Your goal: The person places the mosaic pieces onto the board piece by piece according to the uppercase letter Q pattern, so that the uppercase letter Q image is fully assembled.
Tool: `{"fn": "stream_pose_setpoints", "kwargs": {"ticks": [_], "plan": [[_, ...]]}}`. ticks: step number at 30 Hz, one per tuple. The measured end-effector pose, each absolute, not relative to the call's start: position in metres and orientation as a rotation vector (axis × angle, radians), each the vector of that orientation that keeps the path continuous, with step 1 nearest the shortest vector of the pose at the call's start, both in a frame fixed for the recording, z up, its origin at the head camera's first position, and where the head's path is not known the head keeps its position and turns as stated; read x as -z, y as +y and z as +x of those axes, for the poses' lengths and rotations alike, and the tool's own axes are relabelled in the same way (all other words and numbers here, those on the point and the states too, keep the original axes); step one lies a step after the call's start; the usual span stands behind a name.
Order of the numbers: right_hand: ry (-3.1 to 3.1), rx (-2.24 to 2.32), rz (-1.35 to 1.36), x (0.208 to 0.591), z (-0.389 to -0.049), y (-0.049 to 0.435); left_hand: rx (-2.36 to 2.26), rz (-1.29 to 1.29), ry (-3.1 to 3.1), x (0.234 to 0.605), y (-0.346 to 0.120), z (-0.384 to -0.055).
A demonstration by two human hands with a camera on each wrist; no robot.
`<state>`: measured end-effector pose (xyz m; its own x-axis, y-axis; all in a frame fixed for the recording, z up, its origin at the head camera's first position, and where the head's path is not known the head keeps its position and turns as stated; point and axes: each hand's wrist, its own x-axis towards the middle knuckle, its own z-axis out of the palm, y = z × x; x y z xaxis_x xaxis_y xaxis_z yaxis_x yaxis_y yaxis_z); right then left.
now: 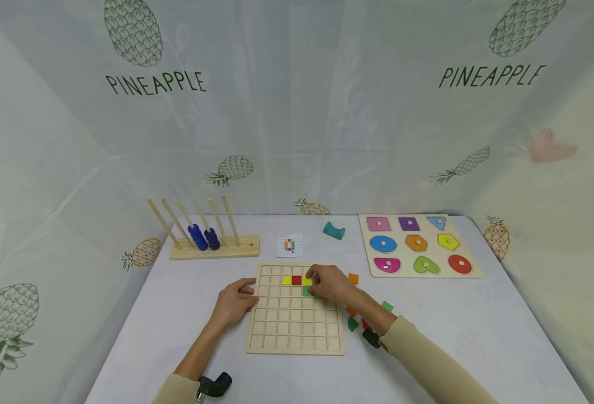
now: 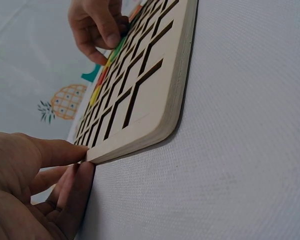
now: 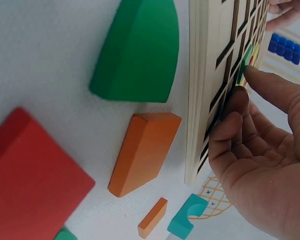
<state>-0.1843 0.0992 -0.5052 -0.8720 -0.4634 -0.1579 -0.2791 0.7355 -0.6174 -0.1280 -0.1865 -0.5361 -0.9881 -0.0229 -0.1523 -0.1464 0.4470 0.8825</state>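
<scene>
A wooden grid board lies flat on the table. My left hand holds its left edge, the thumb tip on the rim and the fingers along the side in the left wrist view. Over the far right part of the board, my right hand has thumb and fingertips at a green block, partly hidden by the hand. Just beyond it in the grid sit a yellow block, a red block and another yellow block side by side.
Right of the board lie loose blocks, among them an orange block, a red block and a green curved block. Behind stand a peg rack with blue beads, a pattern card, a teal arch block and a shape puzzle.
</scene>
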Motion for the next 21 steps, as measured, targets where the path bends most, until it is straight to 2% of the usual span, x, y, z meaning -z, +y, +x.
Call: {"fn": "stream_pose_setpoints", "kwargs": {"ticks": [11,21], "plan": [[2.59,0.954,-0.503,0.493,-0.183,0.111,-1.575,-0.153,2.575,0.536,-0.187,-0.129],[2.576,0.964,-0.491,0.478,-0.174,0.175,-1.569,-0.152,2.58,0.537,-0.186,-0.129]]}}
